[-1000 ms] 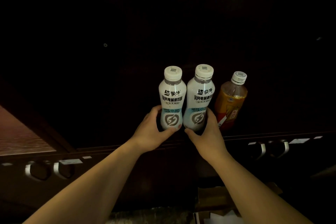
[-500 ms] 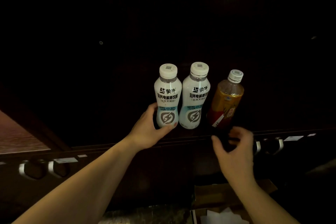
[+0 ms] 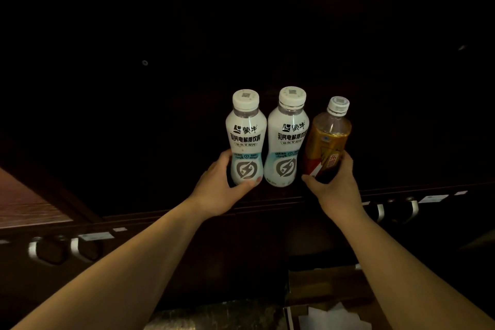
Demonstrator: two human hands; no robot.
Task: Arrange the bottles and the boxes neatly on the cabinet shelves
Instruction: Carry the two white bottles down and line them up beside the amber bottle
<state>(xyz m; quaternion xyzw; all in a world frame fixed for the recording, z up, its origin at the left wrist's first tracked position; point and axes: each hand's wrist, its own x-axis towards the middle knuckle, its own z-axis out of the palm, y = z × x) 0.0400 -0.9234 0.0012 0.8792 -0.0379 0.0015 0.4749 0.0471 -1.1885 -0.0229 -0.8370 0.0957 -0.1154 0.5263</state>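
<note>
Bottles, three of them, are standing in a row on the cabinet shelf (image 3: 267, 199) at frame centre, w/ both hands working on them. Left hand (image 3: 222, 190) is curling round the lower part of the left white bottle (image 3: 246, 139), thumb across the front near its base, fingers behind. Right hand (image 3: 334, 185) is wrapping the lower half of the amber tea bottle (image 3: 328, 142), which is leaning a bit to the right, neck tilting away from the row. Middle white bottle (image 3: 288, 139) is sitting free btwn the two, touching or nearly touching its white twin; can't tell which. Labels on both white ones are facing out. Judging progress: the white pair is looking lined up already, the tea bottle prob. being nudged upright and in beside them, so this row is close to done. No boxes are showing on the shelf, so that part likely remains; a cardboard box (image 3: 321, 284) w/ white paper in it is sitting at lower right, below the shelf edge. Shelf is dark wood, its front lip running across the frame w/ small white labels and pale ring-like fittings (image 3: 396, 210) at lower left and right. Rest of the cabinet interior is near black, details not readable; a reddish wood panel (image 3: 24, 203) is showing at far left.
</note>
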